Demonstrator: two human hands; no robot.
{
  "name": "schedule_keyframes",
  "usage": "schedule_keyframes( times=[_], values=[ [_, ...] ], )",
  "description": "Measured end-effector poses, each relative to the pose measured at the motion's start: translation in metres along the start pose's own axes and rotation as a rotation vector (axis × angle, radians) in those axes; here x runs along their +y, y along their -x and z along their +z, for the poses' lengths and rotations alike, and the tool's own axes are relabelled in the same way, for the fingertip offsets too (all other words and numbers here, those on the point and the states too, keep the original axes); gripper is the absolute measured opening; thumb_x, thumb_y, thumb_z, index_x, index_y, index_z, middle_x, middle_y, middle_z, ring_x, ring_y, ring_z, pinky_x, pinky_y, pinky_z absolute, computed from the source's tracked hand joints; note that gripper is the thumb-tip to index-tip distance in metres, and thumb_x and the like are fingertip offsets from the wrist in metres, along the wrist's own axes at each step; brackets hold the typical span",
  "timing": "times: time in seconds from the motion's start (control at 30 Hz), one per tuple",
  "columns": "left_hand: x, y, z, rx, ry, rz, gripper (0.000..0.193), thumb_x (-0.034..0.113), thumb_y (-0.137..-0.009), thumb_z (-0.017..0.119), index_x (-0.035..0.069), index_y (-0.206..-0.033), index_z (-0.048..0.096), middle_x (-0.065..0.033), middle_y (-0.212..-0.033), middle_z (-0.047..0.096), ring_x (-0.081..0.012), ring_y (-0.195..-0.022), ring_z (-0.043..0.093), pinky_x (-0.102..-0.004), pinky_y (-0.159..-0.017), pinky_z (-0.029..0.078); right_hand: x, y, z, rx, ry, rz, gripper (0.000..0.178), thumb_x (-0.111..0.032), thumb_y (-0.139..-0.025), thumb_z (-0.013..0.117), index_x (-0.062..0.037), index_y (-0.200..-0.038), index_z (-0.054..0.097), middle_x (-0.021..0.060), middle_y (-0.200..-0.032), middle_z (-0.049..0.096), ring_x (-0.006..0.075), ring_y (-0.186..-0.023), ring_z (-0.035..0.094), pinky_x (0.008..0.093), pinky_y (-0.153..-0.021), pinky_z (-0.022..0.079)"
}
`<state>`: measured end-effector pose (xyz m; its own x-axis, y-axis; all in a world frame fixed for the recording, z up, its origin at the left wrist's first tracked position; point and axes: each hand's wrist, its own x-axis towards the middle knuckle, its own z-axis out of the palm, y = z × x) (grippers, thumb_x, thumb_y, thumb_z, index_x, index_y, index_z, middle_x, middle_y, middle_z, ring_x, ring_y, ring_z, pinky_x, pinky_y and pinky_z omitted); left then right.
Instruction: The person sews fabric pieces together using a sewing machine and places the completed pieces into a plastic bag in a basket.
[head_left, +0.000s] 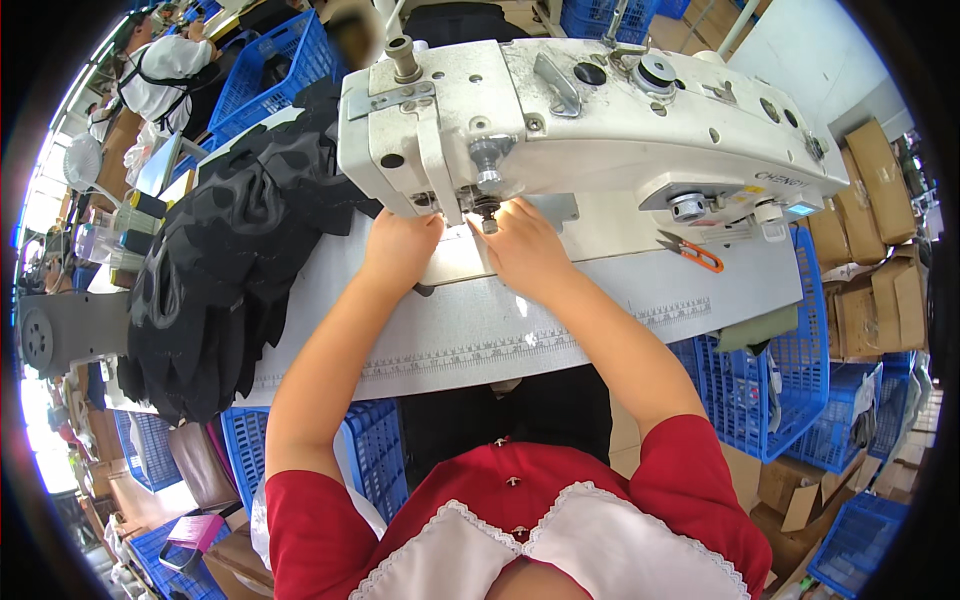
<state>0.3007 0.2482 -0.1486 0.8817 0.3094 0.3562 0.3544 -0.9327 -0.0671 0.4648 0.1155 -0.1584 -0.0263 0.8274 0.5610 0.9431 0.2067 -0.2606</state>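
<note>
Both my hands are at the needle area of a white sewing machine (600,110), partly behind its head. My left hand (402,250) is just left of the presser foot, fingers curled and closed, their tips hidden by the machine head. On the other side, my right hand (525,252) has its fingers bent and pressed together close to the needle bar. What they grip is too small or hidden to name. A small dark tip (425,291) shows below my left hand on the machine bed. Left of it lies a large heap of black cut fabric pieces (235,220).
Orange-handled thread snips (697,254) lie right on the table. A ruler strip (520,345) runs along its front edge. Blue plastic baskets (765,390) stand below right, and cardboard boxes (875,300) are stacked beyond. A person (165,65) works at the far left.
</note>
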Motion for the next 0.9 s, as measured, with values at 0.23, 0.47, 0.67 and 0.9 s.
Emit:
schedule_keyframes(
  times=[0.23, 0.47, 0.67, 0.9],
  values=[
    [-0.004, -0.008, -0.007, 0.003, 0.056, -0.008, 0.013, 0.006, -0.079, 0.057, 0.003, -0.089, 0.065, -0.0109, -0.096, 0.065, -0.0324, -0.097, 0.061, -0.0422, -0.080, 0.052, 0.001, 0.001, 0.000, -0.104, 0.014, 0.051, 0.018, -0.003, -0.074, 0.060, -0.0018, -0.091, 0.066, 0.0098, -0.100, 0.063, 0.0278, -0.105, 0.056, 0.0404, -0.107, 0.038],
    [-0.008, -0.013, -0.005, -0.032, -0.026, 0.014, 0.018, 0.006, -0.081, 0.057, 0.003, -0.096, 0.065, -0.0117, -0.099, 0.066, -0.0334, -0.095, 0.063, -0.0403, -0.080, 0.052, 0.003, 0.002, 0.007, -0.073, 0.044, 0.063, 0.008, -0.008, -0.075, 0.062, -0.0029, -0.081, 0.065, 0.0127, -0.095, 0.061, 0.0309, -0.108, 0.055, 0.0424, -0.107, 0.036],
    [0.035, -0.011, -0.027, -0.657, -0.442, -0.083, 0.021, 0.012, -0.079, 0.059, 0.005, -0.094, 0.070, -0.0116, -0.099, 0.067, -0.0288, -0.107, 0.060, -0.0375, -0.084, 0.046, 0.009, 0.009, 0.005, -0.076, 0.091, 0.080, 0.009, -0.011, -0.074, 0.064, -0.0014, -0.075, 0.064, 0.0174, -0.090, 0.058, 0.0352, -0.106, 0.052, 0.0455, -0.106, 0.036],
    [0.088, 0.082, -0.050, -0.445, -0.588, -0.250, 0.032, 0.016, -0.076, 0.058, -0.006, -0.097, 0.070, -0.0288, -0.108, 0.066, -0.0256, -0.083, 0.061, -0.0346, -0.072, 0.046, 0.000, 0.002, 0.008, -0.104, 0.115, 0.013, 0.017, -0.010, -0.077, 0.061, -0.0023, -0.091, 0.068, 0.0184, -0.086, 0.058, 0.0361, -0.103, 0.052, 0.0472, -0.106, 0.036]
  ],
)
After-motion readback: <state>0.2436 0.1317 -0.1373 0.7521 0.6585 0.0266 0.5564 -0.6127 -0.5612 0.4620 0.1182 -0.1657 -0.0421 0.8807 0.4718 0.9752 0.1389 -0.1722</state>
